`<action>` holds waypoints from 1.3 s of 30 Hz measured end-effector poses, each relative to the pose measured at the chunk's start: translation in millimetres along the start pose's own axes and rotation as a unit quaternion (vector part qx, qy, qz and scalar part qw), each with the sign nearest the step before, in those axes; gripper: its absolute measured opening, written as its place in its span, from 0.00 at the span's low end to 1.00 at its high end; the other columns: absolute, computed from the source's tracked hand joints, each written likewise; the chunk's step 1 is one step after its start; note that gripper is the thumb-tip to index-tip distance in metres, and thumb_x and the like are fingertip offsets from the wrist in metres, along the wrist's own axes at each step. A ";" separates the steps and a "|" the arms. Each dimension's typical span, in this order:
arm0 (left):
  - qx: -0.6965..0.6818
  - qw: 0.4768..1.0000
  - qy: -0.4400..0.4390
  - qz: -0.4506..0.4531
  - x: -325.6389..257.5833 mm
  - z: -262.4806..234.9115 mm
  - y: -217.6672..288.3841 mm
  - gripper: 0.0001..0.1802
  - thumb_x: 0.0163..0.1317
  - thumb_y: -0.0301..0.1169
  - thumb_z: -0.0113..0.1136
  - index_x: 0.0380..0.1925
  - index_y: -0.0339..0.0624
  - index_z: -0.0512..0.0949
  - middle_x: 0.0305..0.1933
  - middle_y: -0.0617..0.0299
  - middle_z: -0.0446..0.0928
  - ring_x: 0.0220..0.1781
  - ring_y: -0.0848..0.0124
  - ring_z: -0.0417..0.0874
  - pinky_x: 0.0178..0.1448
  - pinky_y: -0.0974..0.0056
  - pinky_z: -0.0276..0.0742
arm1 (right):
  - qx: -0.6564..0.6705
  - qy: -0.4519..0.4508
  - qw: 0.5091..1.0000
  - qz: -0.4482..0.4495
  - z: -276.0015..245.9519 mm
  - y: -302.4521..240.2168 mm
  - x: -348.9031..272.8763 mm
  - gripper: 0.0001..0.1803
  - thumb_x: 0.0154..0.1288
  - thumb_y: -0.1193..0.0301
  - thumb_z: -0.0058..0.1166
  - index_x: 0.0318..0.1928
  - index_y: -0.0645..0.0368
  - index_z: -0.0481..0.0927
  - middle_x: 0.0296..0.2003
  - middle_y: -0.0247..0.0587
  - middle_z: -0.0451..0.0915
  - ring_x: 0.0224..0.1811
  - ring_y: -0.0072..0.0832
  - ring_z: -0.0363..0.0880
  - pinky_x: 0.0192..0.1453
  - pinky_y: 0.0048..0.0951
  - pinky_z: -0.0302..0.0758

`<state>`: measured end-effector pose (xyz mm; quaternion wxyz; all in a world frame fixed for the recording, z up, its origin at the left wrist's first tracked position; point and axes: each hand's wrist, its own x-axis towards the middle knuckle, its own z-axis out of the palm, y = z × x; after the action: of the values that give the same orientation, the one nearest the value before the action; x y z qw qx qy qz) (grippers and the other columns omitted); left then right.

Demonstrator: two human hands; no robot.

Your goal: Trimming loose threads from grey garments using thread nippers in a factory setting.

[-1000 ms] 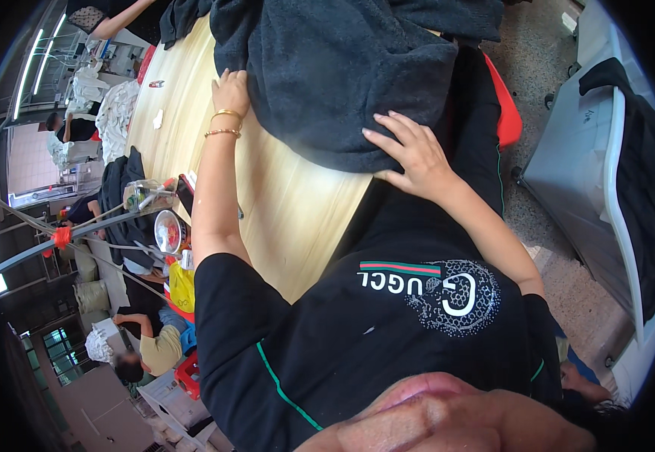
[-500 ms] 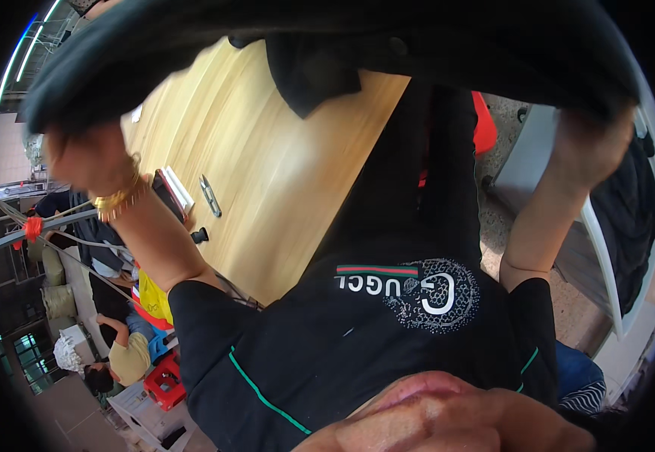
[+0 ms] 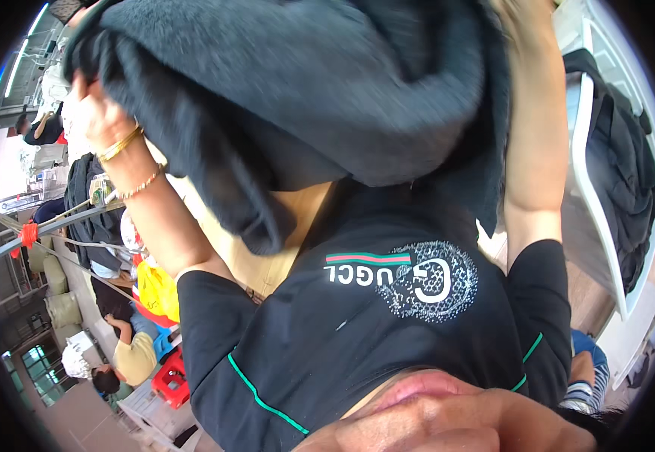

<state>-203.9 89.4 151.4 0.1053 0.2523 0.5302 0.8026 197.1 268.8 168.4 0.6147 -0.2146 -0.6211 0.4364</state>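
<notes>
Fabric (image 3: 297,83) now hides more tabletop (image 3: 306,208); left hand (image 3: 100,114) pinches it, right hand (image 3: 525,24) I can't tell; red stool (image 3: 170,379) beyond.

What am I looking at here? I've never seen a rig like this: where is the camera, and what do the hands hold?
There is no machine, just a person's two bare hands. A fisheye camera on the person's head looks down, so edges bend and the person's black shirt shows below. The left hand grips a dark fuzzy cloth by its edge. The right hand, partly cut off at the top, is beside the cloth; I cannot tell its grip. The cloth hides most of a light wooden table, so what lies there is hard to tell. On the right stands a white bin with black fabric.
</notes>
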 end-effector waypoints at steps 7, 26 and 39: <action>0.149 0.978 -0.112 -0.097 -43.0 -51.5 -87.6 0.28 0.70 0.30 0.51 0.68 0.38 0.61 0.71 0.42 0.61 0.71 0.49 0.66 0.72 0.45 0.66 | -0.026 -0.021 0.985 0.170 -59.3 99.4 -62.2 0.20 0.68 0.64 0.57 0.57 0.59 0.76 0.42 0.32 0.82 0.44 0.17 0.78 0.45 0.19 0.71; 0.605 0.770 -0.082 -0.184 -113.9 -220.9 -123.9 0.24 0.68 0.42 0.42 0.43 0.28 0.74 0.40 0.35 0.80 0.45 0.48 0.81 0.51 0.50 0.71 | -0.058 -0.081 0.924 0.370 -144.3 183.3 -249.3 0.13 0.72 0.64 0.53 0.51 0.54 0.84 0.39 0.27 0.83 0.35 0.10 0.75 0.34 0.13 0.63; 0.534 0.776 -0.118 -0.314 -96.1 -211.3 -91.8 0.09 0.59 0.21 0.58 0.40 0.32 0.72 0.31 0.55 0.80 0.27 0.70 0.80 0.28 0.67 0.76 | -0.001 -0.033 0.904 0.426 -129.2 164.5 -245.1 0.10 0.69 0.67 0.55 0.46 0.59 0.82 0.35 0.31 0.82 0.33 0.15 0.77 0.35 0.16 0.70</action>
<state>-240.4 -83.0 -25.4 0.2613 0.1806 0.9070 0.2766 312.8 194.6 -123.0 0.3490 -0.4449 -0.4903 0.6632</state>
